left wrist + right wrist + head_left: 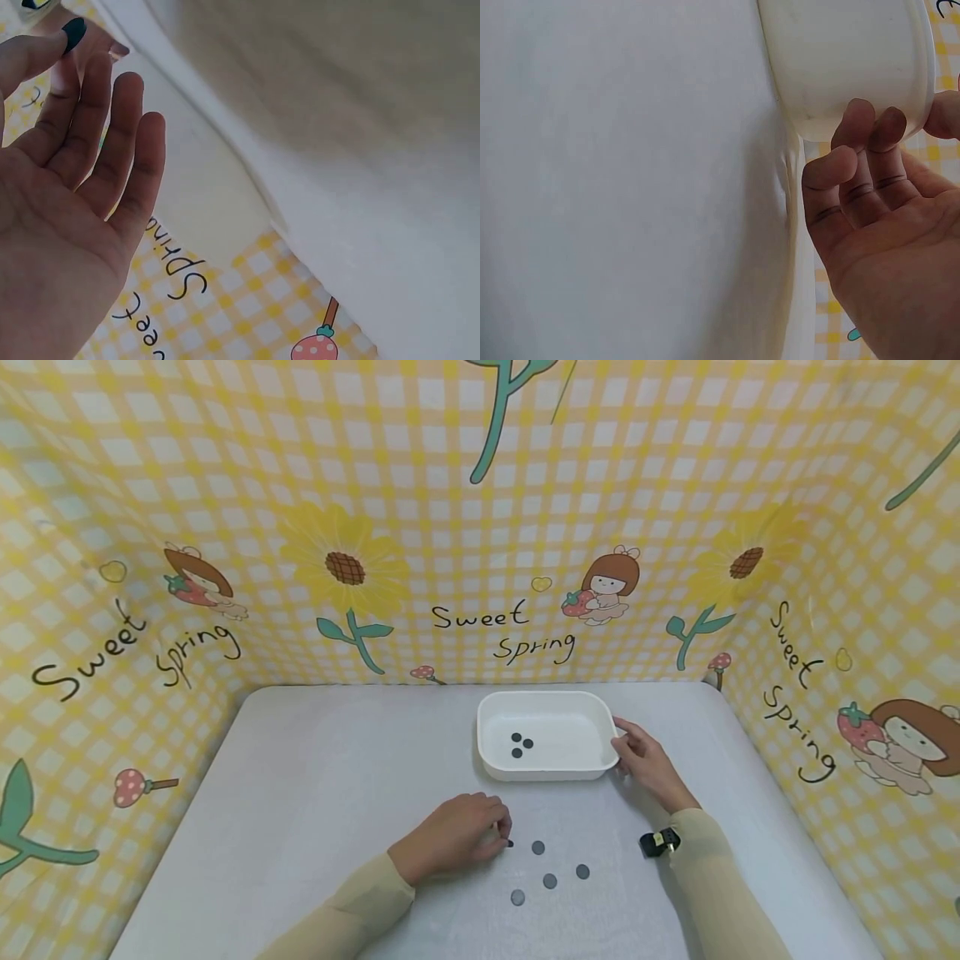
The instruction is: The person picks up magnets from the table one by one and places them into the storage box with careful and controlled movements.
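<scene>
My left hand (461,835) is low over the table, left of the loose discs. Between thumb and forefinger it pinches a small dark round disc (73,34), seen tilted in the left wrist view; the other fingers (124,120) are lightly bent. My right hand (647,760) holds the right end of a white rectangular dish (555,770), with the thumb at the rim and fingertips (855,120) against the outer wall. Inside the dish, toward its left, lie three dark discs (517,737). Several grey discs (550,881) are spread flat on the table in front of the dish.
The table (322,760) has a white cloth. Yellow checked fabric (465,527) with flowers and printed figures stands at the back and both sides. A small black device (660,842) is on the right wrist, beside the sleeve.
</scene>
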Tool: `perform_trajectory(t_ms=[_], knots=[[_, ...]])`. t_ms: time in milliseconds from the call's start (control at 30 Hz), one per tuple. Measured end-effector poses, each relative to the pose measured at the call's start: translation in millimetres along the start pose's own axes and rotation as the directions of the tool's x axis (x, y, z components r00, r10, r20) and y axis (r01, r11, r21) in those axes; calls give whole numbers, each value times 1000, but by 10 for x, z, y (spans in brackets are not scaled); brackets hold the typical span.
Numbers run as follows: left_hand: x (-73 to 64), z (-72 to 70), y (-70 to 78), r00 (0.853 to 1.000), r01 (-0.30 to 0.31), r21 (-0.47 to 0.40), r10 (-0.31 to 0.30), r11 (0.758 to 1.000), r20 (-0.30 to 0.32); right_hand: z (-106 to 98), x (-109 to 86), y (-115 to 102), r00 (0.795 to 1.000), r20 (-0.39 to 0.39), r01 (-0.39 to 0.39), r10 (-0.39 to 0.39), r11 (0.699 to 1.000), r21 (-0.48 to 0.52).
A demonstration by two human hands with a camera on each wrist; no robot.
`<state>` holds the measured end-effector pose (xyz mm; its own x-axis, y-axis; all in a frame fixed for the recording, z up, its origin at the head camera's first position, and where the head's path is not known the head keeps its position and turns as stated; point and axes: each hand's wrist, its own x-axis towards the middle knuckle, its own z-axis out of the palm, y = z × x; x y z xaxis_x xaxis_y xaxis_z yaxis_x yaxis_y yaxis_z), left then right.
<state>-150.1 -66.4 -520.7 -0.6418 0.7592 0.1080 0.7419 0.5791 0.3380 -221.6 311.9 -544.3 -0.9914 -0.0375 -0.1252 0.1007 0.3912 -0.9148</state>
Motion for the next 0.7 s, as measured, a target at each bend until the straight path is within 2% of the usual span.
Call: perform_trajectory(t_ms=[200, 433, 700], knots=[[73, -117, -4, 996, -34, -60, 29, 998, -81, 6, -14, -24, 1000, -6, 0, 0, 1000, -5], [188, -176, -31, 996, 48, -144, -58, 988, -71, 13, -10, -35, 1000, 10, -17, 17, 1000, 23], [394, -273, -45, 991, 58, -179, -79, 982, -112, 6, -7, -23, 1000, 3, -8, 8, 1000, 9]])
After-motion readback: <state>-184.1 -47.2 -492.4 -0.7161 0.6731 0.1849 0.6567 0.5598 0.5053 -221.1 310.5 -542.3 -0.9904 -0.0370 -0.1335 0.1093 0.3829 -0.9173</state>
